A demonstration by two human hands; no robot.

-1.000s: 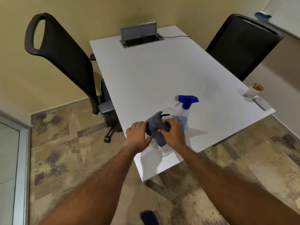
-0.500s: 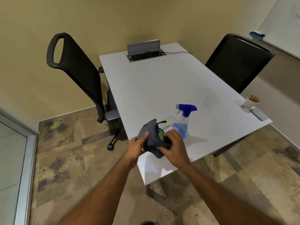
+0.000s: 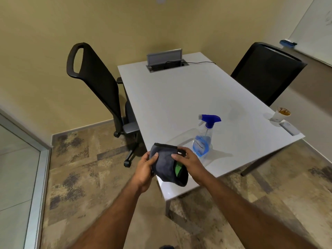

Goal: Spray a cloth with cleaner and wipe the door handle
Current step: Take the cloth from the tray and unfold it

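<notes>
A dark grey cloth (image 3: 164, 163) with a black edge and a green patch is held in both hands over the near left corner of the white table (image 3: 179, 97). My left hand (image 3: 145, 168) grips its left side with the thumb on top. My right hand (image 3: 188, 161) holds its right side, fingers spread across it. A clear spray bottle (image 3: 203, 139) with a blue trigger head and blue label stands upright on the table just right of the cloth, untouched. No door handle is in view.
Two black office chairs stand at the table, one on the left (image 3: 100, 90) and one at the far right (image 3: 265, 71). A paper cup (image 3: 281, 114) and a small white device (image 3: 289, 129) sit at the table's right edge. A glass partition frame (image 3: 39, 177) runs along the left.
Both hands lifted the cloth off the table and drew it back toward me, past the table's edge. The view tilted up. The spray bottle stayed in place.
</notes>
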